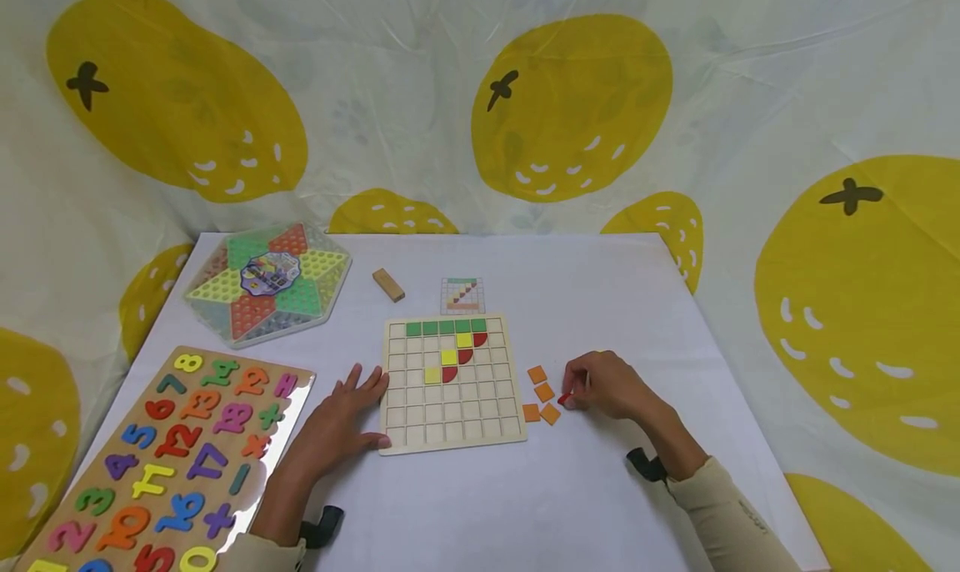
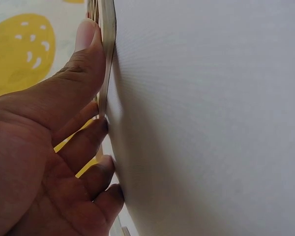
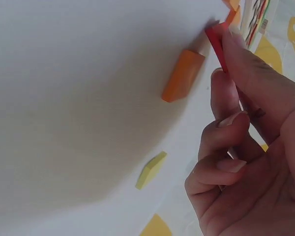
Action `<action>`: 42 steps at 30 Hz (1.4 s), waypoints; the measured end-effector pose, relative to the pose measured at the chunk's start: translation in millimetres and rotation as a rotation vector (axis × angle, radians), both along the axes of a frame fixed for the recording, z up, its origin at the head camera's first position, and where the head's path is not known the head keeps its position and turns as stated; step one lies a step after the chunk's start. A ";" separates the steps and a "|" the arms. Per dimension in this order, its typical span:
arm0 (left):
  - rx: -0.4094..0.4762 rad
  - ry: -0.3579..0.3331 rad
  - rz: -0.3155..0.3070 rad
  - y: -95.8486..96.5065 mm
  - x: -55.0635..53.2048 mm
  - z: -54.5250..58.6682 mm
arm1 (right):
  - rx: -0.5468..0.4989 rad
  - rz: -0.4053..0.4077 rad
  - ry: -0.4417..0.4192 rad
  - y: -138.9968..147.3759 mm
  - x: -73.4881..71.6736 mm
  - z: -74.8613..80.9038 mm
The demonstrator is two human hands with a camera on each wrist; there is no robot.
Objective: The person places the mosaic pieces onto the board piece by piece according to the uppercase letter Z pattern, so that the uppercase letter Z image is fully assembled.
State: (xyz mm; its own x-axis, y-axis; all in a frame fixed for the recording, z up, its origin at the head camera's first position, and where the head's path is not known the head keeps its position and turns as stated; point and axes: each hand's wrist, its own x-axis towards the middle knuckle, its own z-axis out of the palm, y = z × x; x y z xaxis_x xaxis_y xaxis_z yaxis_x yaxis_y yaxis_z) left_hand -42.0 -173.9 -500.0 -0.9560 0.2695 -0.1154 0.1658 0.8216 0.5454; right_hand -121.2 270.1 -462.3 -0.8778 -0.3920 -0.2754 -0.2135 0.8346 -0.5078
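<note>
A square wooden grid board (image 1: 450, 422) lies on the table with several green squares (image 1: 447, 327) along its top row. Below them, yellow squares (image 1: 448, 357) and red quarter-circles (image 1: 466, 356) form a diagonal. My left hand (image 1: 341, 422) rests at the board's left edge, fingers spread, thumb on the lower left corner. Right of the board, my right hand (image 1: 609, 386) pinches a small red piece (image 3: 217, 44) between thumb and index finger. Several orange squares (image 1: 543, 392) lie beside that hand. A yellow piece (image 3: 151, 170) lies near it in the right wrist view, hidden in the head view.
Behind the board lie a small pattern card (image 1: 462, 295) and a wooden block (image 1: 388, 285). A hexagonal star-pattern game board (image 1: 270, 284) sits at the back left. A number puzzle board (image 1: 172, 464) lies left of my left arm. A fruit-print cloth (image 1: 405, 122) hangs behind.
</note>
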 end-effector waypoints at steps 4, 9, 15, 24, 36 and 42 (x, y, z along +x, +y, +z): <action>0.002 -0.007 0.001 0.4 -0.5 0.5 | -0.013 0.001 -0.012 -0.6 -1.3 1.5; 0.011 -0.017 0.003 1.9 -0.3 1.7 | -0.063 -0.018 -0.034 -7.6 -2.4 2.9; 0.016 -0.014 0.003 2.2 0.4 2.0 | -0.157 0.063 -0.004 -24.3 0.8 4.0; 0.011 -0.005 0.001 2.5 0.9 1.5 | -0.245 0.140 0.001 -57.1 3.4 2.1; 0.007 -0.011 0.008 2.3 1.3 0.9 | -0.235 0.067 0.014 -105.5 7.0 -0.6; 0.004 -0.007 0.009 1.7 1.0 2.0 | -0.207 0.068 0.029 -126.9 7.2 -3.8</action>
State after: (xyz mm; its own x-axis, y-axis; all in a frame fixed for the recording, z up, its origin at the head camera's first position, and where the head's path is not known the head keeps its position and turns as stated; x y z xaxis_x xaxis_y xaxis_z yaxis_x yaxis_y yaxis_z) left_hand -41.0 -172.2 -498.0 -0.9576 0.2616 -0.1210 0.1547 0.8207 0.5500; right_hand -114.0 143.1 -466.1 -0.8537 -0.4962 -0.1580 -0.2825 0.6962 -0.6599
